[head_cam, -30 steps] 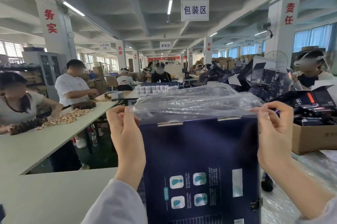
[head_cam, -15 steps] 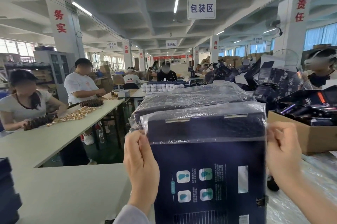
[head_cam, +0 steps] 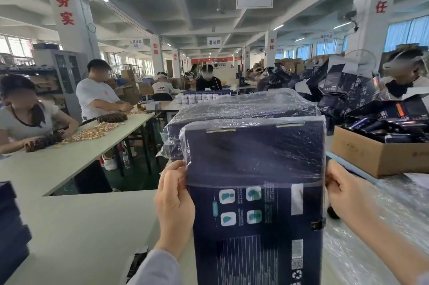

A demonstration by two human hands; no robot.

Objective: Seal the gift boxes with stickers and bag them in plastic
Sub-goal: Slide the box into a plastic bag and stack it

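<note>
Your left hand [head_cam: 175, 206] and right hand [head_cam: 346, 196] each pinch an edge of the clear plastic bag [head_cam: 255, 152], fingers curled, at the sides of the upright navy gift box [head_cam: 255, 210] standing between them. The bag covers the box's upper part only. More bagged boxes [head_cam: 243, 108] sit just beyond your hands, and a cardboard carton [head_cam: 376, 157] lies beyond the right hand.

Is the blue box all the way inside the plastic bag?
Partly. The plastic bag covers the top of the blue box; its edge stops where the left hand and right hand pinch it, leaving the print below bare.
</note>
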